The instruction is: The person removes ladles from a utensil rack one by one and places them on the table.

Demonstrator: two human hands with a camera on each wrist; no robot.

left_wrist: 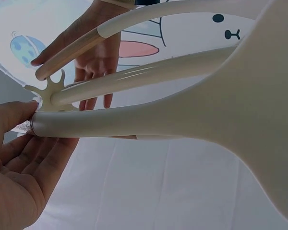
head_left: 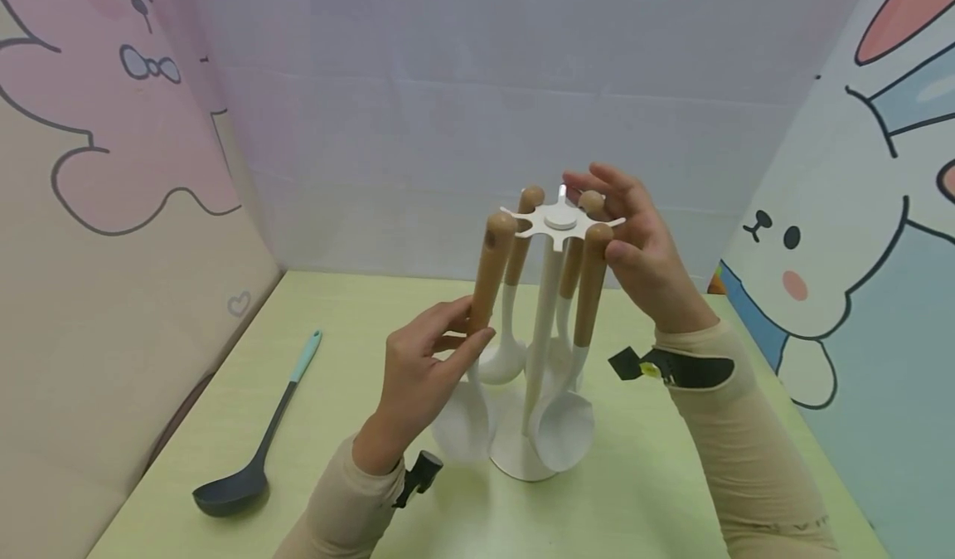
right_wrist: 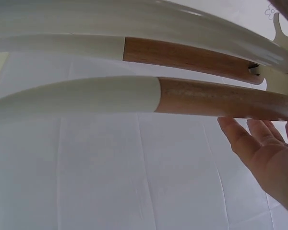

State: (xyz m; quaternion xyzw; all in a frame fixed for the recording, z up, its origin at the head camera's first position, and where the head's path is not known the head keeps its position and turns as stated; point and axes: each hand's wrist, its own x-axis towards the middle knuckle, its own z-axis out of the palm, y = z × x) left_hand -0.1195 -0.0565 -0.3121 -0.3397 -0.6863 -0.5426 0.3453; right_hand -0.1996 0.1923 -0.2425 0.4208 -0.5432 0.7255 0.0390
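A white rotating utensil rack (head_left: 561,221) stands on the table with a star-shaped top, a central pole and a round base. My left hand (head_left: 429,368) pinches the wooden handle of a white spatula (head_left: 461,426) at the rack's left; its broad head hangs low and flares wide in the left wrist view. My right hand (head_left: 642,248) is at the top right, fingers extended behind the rack, thumb by the wooden handle of a white ladle (head_left: 564,433). Another ladle (head_left: 501,362) hangs at the back left. A further wooden-handled utensil (head_left: 570,269) hangs behind the pole, its head partly hidden.
A dark grey ladle (head_left: 237,489) with a mint-green handle end lies on the pale yellow-green table (head_left: 351,302) at left. White sheeting (head_left: 448,128) stands behind the table. Side panels with cartoon animals (head_left: 806,269) flank it.
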